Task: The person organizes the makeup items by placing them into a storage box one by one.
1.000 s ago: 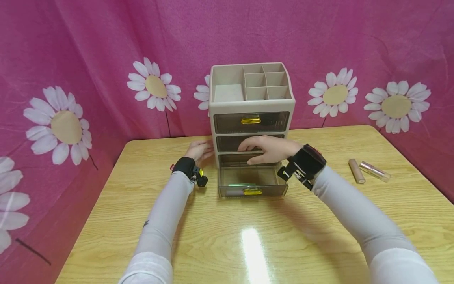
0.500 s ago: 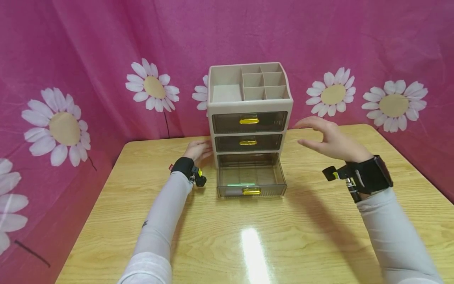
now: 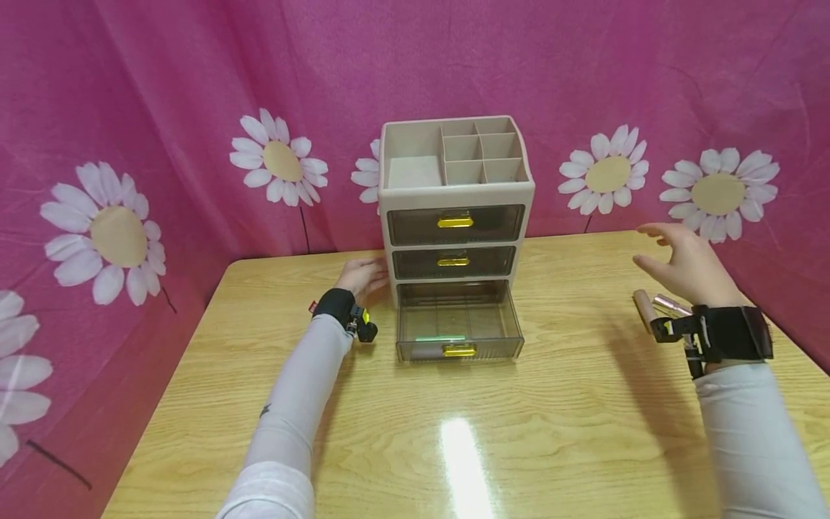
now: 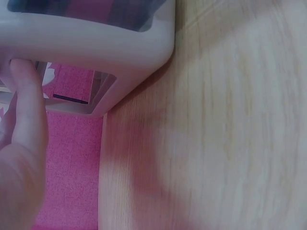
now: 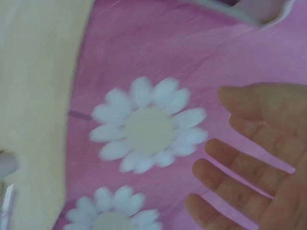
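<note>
Drawer box (image 3: 456, 209) at the back middle of the desk (image 3: 558, 425), bottom drawer (image 3: 457, 328) pulled out.
The left hand (image 3: 364, 275) rests flat against the box's left side, fingers straight. Right of the box, the right hand (image 3: 687, 264) hangs spread wide, holding nothing, above two tubes (image 3: 655, 308). A green item lies inside the drawer. No writing can be read.
</note>
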`<state>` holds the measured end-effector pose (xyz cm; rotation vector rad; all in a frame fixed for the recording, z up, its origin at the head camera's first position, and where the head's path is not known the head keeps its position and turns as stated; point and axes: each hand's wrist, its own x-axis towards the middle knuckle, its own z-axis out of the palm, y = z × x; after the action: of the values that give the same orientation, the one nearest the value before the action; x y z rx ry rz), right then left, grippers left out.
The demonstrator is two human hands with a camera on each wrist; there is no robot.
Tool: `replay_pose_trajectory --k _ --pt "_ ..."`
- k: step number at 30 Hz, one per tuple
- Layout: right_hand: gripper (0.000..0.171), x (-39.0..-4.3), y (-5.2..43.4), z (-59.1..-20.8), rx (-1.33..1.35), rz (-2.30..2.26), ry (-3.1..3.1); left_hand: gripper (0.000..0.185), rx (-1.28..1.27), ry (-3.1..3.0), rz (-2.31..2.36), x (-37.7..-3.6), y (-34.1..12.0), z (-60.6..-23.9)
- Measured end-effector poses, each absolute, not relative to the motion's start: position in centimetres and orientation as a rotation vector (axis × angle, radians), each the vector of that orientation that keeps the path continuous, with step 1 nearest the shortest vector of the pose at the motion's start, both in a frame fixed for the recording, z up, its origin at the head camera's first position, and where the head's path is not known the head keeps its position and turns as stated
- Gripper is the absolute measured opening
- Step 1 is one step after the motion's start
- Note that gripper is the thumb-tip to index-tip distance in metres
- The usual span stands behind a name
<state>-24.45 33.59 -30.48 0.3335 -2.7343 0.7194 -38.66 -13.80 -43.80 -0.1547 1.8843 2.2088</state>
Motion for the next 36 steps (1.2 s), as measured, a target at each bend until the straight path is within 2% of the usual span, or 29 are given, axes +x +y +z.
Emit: replay_pose_trajectory --k 4,8,13,20,24,29,36 --pt "0.047 -25.0 35.4 -32.5 0.191 0.715 -2.843 0.041 -0.222 1.929 2.145 -34.2 -12.4 -39.0" --pt "0.049 -25.5 36.8 -34.3 0.124 0.713 -2.908 0.042 -0.212 1.911 2.147 -32.5 -12.1 -37.0" --pt "0.05 -26.1 37.9 -36.2 0.055 0.69 -2.977 0.041 -0.21 1.916 2.161 -32.3 -12.0 -36.9" --pt "0.058 -26.5 37.9 -38.9 -0.142 0.62 -3.058 0.041 -0.21 1.889 2.194 -33.8 -12.3 -38.7" --pt "0.055 -26.7 37.3 -39.6 -0.242 0.609 -3.032 0.041 -0.203 1.876 2.204 -34.0 -12.4 -39.0" --pt "0.041 -26.9 37.1 -39.7 -0.214 0.599 -3.048 0.041 -0.204 1.865 2.211 -34.1 -12.5 -39.1" --pt "0.045 -27.2 37.0 -39.9 -0.214 0.616 -3.08 0.04 -0.213 1.858 2.208 -34.2 -12.5 -39.0"
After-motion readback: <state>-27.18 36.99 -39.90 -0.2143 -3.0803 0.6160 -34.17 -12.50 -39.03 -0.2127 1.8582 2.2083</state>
